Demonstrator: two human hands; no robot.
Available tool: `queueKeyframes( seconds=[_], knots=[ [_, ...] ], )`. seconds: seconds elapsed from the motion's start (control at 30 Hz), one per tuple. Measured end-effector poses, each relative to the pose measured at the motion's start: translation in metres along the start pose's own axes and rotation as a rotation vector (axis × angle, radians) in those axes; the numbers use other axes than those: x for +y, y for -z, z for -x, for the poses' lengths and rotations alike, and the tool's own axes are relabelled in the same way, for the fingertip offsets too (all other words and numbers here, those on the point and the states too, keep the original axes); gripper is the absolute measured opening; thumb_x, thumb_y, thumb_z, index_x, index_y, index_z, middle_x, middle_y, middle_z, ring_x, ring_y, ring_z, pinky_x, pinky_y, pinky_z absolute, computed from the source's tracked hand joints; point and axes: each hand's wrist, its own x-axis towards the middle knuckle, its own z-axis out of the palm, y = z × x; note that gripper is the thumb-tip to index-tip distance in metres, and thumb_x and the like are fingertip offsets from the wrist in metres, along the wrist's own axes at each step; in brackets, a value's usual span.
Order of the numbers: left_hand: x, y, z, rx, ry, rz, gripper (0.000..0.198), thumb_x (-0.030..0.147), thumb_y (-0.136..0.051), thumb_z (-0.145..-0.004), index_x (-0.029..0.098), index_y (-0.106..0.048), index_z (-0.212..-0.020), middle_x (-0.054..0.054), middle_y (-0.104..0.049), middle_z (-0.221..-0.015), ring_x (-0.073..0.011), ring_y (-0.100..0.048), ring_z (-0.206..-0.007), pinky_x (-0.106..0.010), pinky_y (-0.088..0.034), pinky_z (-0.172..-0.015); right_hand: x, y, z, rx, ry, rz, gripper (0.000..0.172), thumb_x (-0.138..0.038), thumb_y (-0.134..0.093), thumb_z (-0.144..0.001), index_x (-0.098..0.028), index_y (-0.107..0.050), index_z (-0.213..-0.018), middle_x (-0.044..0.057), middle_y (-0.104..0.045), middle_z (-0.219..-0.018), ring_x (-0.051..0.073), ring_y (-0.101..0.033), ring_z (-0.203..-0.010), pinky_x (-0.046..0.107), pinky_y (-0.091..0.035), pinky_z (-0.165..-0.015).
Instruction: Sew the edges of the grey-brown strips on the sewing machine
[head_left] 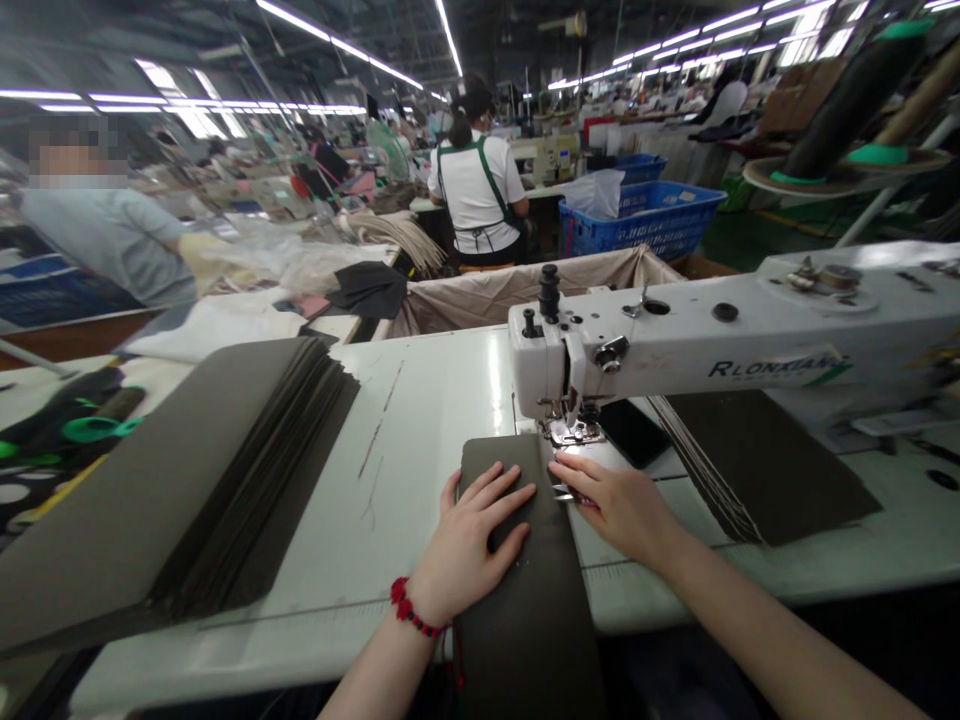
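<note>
A long dark olive fabric panel (525,610) lies on the table and hangs over its front edge. My left hand (476,540) rests flat on it with the fingers spread. On the panel's right edge, just in front of the needle area, is my right hand (619,505); its fingertips touch the fabric. Small thread snips (562,493) are held in that hand, their metal blades pointing left from under the fingers. The presser foot of the white sewing machine (645,345) is right behind the panel's far right corner.
A thick stack of olive panels (202,450) covers the table's left side. Further panels (772,460) lie under the machine arm, beside a dark phone (634,432). Behind the table are a cloth-lined bin (480,295), a blue crate (645,220) and two people at work.
</note>
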Motion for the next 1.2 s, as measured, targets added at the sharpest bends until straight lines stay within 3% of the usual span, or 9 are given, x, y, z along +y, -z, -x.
queueKeyframes(
  seconds=[1.2],
  knots=[
    [-0.001,0.0007,0.0002,-0.011,0.061,0.022,0.042,0.035,-0.047,-0.095,0.039,-0.046,-0.137,0.005,-0.04,-0.149,-0.0252,-0.026,-0.142,-0.058,-0.01,-0.115,0.0017,-0.0048,0.0003,0.027,0.004,0.029,0.059,-0.012,-0.05,-0.085,-0.035,-0.044,-0.139,-0.004,-0.045,-0.146,0.02,-0.059,-0.113,0.035,-0.05,-0.09]
  ],
)
